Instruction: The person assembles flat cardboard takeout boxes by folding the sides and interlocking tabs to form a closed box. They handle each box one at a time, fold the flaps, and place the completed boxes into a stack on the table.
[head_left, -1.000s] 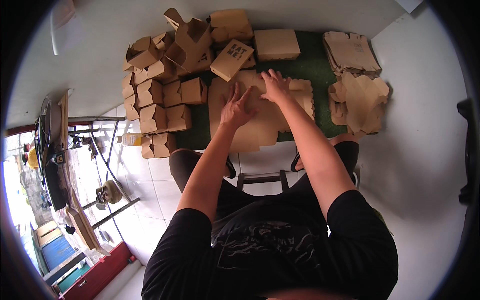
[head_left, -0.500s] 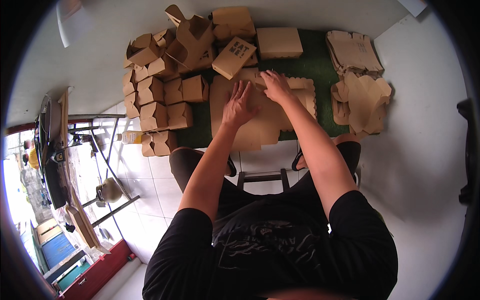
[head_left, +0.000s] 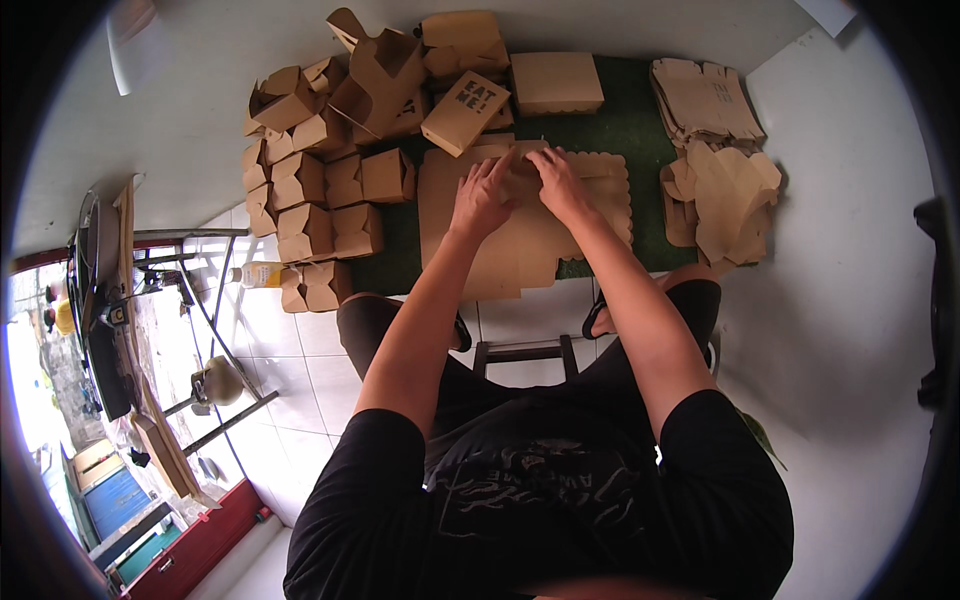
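A flat brown cardboard box blank [head_left: 500, 255] with a scalloped right side lies unfolded in front of me on a green surface. My left hand [head_left: 484, 203] rests on its upper middle part, fingers stretched forward and a little apart. Beside it, my right hand [head_left: 562, 188] has its fingers bent down, seemingly pinching the far part of the blank. The fingertips of both hands are close together there, and the exact grip is partly hidden. Just beyond the hands lies a closed cardboard box [head_left: 466, 112] with dark print.
Several small folded cardboard boxes [head_left: 303, 232] are massed at the left. Another closed box [head_left: 557, 84] stands at the back. Flat blanks [head_left: 705, 105] and loose cut pieces [head_left: 735, 205] are piled at the right. A bottle with yellow liquid [head_left: 262, 275] is beside the left boxes.
My left hand has shifted slightly forward and right. The right hand's fingers have bent more, and the hand has moved slightly right, still at the blank's far part.
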